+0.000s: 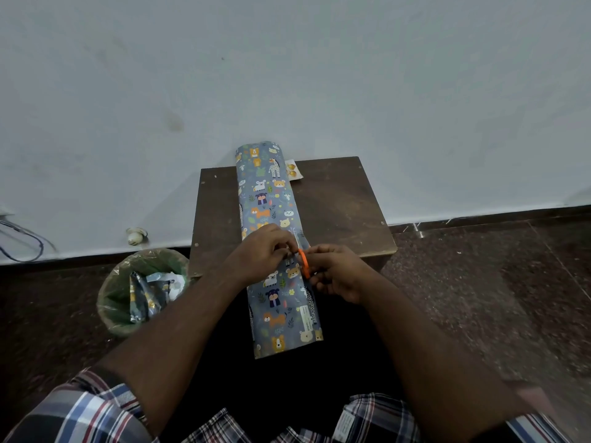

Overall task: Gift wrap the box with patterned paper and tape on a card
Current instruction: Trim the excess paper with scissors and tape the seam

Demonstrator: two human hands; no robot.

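Item: roll of patterned paper [275,247], centre of frame, long axis running from the upper centre down toward the person, laid over a small dark table [335,206]. Left hand [262,251] rests across the roll mid-length, fingers curled at its right edge. Right hand [335,271], just right of the roll, grips an orange-handled tool [303,262], likely scissors, set crosswise to the roll's axis. Card [292,169]: upper table edge. Box: not visible

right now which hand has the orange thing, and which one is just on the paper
The right hand grips the orange-handled tool, probably scissors. The left hand has no tool; it pinches the patterned paper roll.
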